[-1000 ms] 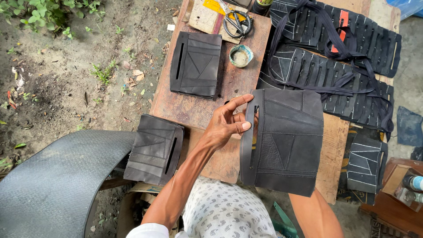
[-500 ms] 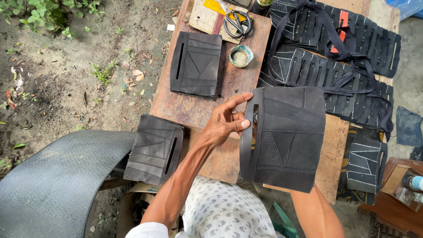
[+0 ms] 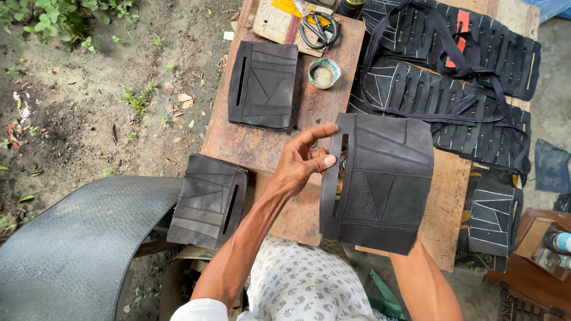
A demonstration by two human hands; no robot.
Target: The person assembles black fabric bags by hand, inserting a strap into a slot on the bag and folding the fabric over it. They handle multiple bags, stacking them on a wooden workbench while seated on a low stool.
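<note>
Right now my left hand (image 3: 300, 163) has the black rubber panel (image 3: 380, 184) by its left margin: the thumb lies on the narrow strip beside the long slot, the forefinger is stretched out straight above the panel's top left corner, and the other fingers are curled loosely against the strip. My right hand I cannot see; only the forearm (image 3: 425, 285) shows below the panel, so I judge it is holding from behind, but how far it is closed I cannot tell. The panel is lifted clear of the wooden bench (image 3: 267, 142), hanging over the bench's near right corner, just in front of my lap.

It looks like patched-together tyre or tube rubber, matt, with raised seams. I would expect it to be fairly light, floppy yet springy, sagging wherever it is unsupported, and grippy, not slick. The strip beside the slot seems the weakest part and would likely twist, so the broad stitched body or the thick lower edge is the surer place to hold.

Two similar panels lie on the bench: one (image 3: 264, 86) toward the far left, one (image 3: 208, 202) overhanging the near left edge. Scissors (image 3: 318, 27) and a small round tin (image 3: 324, 72) sit at the far edge, and long slotted rubber strips (image 3: 452, 77) cover the far right.
</note>
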